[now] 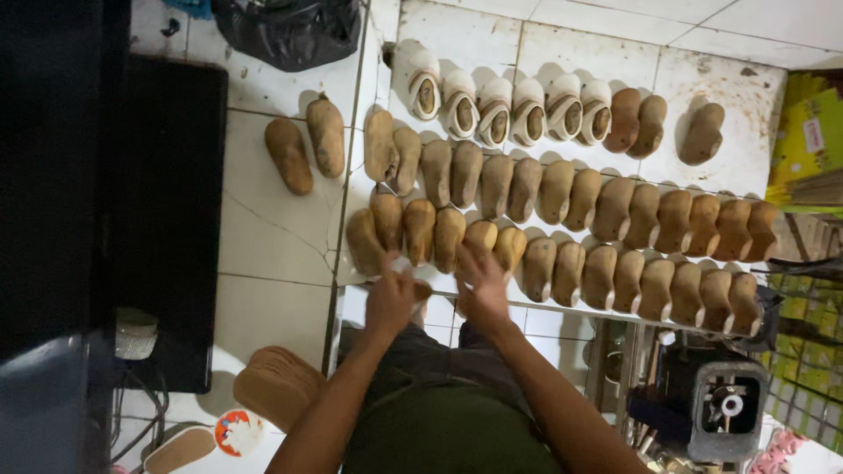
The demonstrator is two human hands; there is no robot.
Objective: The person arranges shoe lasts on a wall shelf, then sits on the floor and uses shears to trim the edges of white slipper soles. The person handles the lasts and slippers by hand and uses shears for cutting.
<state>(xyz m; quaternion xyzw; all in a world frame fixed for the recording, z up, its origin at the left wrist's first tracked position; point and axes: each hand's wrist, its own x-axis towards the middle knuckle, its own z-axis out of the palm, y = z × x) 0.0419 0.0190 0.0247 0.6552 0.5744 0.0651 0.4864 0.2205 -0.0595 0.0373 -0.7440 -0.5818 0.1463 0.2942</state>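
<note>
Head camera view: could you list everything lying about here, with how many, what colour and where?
wooden shoe lasts: several dozen, tan-brown, in three rows on the white tiled floor, plus two apart at the left
lasts with uppers: six, cream-white, far row
black bag: one, top of the picture
dark panel: one, black, left side
stack of soles: one, tan, lower left
round tin: one, white and orange, beside the stack
metal machine: one, grey, lower right
yellow packaging: right edge, count unclear
left hand: one, at the near row, blurred, grip unclear
right hand: one, fingers spread over the near row
</note>
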